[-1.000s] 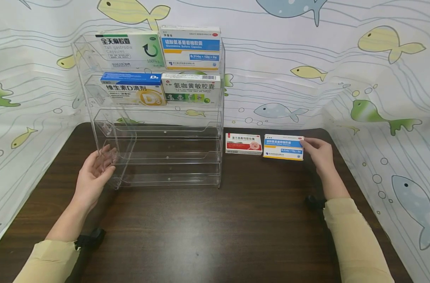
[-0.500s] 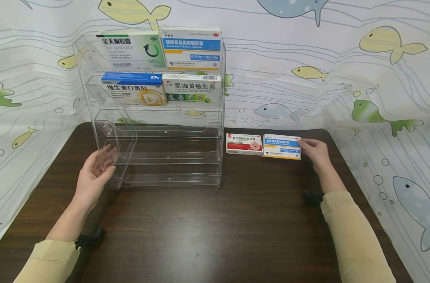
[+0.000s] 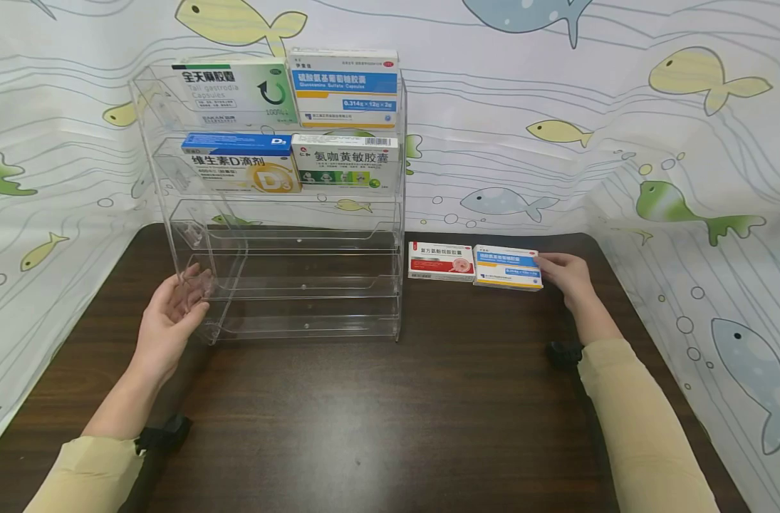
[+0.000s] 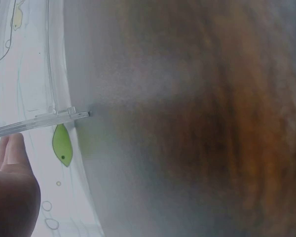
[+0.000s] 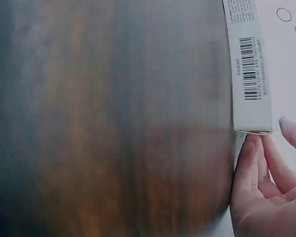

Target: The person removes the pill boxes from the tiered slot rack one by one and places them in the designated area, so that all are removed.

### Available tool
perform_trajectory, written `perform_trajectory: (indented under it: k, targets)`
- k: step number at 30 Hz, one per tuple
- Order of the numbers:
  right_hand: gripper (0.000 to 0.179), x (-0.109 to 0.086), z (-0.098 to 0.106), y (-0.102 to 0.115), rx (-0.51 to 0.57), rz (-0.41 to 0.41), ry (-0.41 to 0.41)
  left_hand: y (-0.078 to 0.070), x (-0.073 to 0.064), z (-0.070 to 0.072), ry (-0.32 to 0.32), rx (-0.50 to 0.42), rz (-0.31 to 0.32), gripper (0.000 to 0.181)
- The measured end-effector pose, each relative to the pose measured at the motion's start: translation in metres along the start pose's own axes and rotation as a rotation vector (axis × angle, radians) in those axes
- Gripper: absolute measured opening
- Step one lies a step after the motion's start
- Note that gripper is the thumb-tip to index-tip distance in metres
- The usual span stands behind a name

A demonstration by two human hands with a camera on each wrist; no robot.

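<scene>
My left hand (image 3: 168, 324) is at the left side panel of a clear acrylic display rack (image 3: 303, 288), fingers against the panel and thumb by its front edge. In the left wrist view the fingers lie along one face of that panel (image 4: 39, 123), and a bit of skin shows past the other face. My right hand (image 3: 568, 278) touches the right end of a blue-and-white glucosamine capsule box (image 3: 508, 268) on the table. In the right wrist view its fingertips meet the end of the box (image 5: 251, 74), with the thumb apart. A red-and-white medicine box (image 3: 441, 261) lies beside it, left.
The rack's top tier holds a green-and-white capsule box (image 3: 232, 92) and another glucosamine box (image 3: 345, 89). Below them sit a vitamin D box (image 3: 242, 164) and a white-and-green capsule box (image 3: 346, 162). A fish-patterned cloth (image 3: 492, 164) stands behind the dark table (image 3: 390, 420).
The right hand has moved a little to the left, and the glucosamine box has slid left with it towards the red-and-white box. The left hand stays at the rack.
</scene>
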State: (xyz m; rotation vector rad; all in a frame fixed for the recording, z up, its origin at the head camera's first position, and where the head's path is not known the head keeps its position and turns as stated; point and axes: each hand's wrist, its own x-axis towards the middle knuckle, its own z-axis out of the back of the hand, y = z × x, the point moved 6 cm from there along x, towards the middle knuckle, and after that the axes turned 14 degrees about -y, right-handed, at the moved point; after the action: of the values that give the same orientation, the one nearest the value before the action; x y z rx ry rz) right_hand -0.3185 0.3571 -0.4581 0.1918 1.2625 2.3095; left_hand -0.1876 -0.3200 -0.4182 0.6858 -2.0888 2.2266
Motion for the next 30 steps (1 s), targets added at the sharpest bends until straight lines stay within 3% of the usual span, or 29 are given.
perform_trajectory:
  k: [14,30]
  targets:
    - [0.066,-0.006,0.001,0.001,-0.01,0.056,0.075,0.001,0.0,0.0,0.011,0.005,0.004,0.056]
    - [0.091,-0.02,-0.004,0.007,-0.113,0.154,0.225,0.0,0.0,0.0,0.018,-0.023,-0.002,0.058]
